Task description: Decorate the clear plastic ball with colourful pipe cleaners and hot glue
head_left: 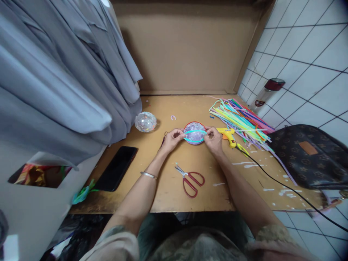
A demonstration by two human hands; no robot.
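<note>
Ball [194, 136]: as we look down, it sits between our hands above the table [165, 170].
Left hand [174, 139]: pinching one end of the cyan strip [195, 131].
Right hand [214, 139]: pinching the other.
Tension: we'd best pull evenly, both pinches level.

The left fingers [178, 136] and right fingers [210, 132] hide both ends of the turquoise loop [195, 131]. Far right of them, the bag [312, 156] is cut off; the bottle's [262, 99] label is too small to read.
</note>
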